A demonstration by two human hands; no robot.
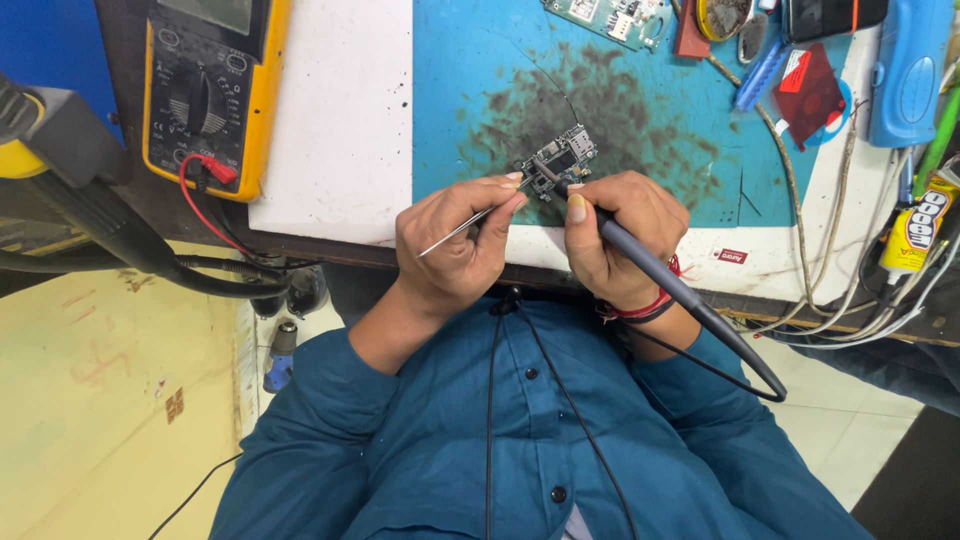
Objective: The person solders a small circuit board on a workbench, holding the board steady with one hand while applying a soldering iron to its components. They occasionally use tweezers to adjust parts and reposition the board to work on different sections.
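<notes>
Soldering iron (660, 275) tip hidden where it meets the small circuit board (560, 160), behind the right hand's (620, 240) thumb; contact point cannot be told. Board's near edge covered by the left hand's (455, 245) fingertips, whose grip also hides the middle of the tweezers (455, 232). At the bench's far edge, the multimeter (205, 90), a green board (610, 18) and a blue tool (905, 70) are cut off by the top of the frame.
</notes>
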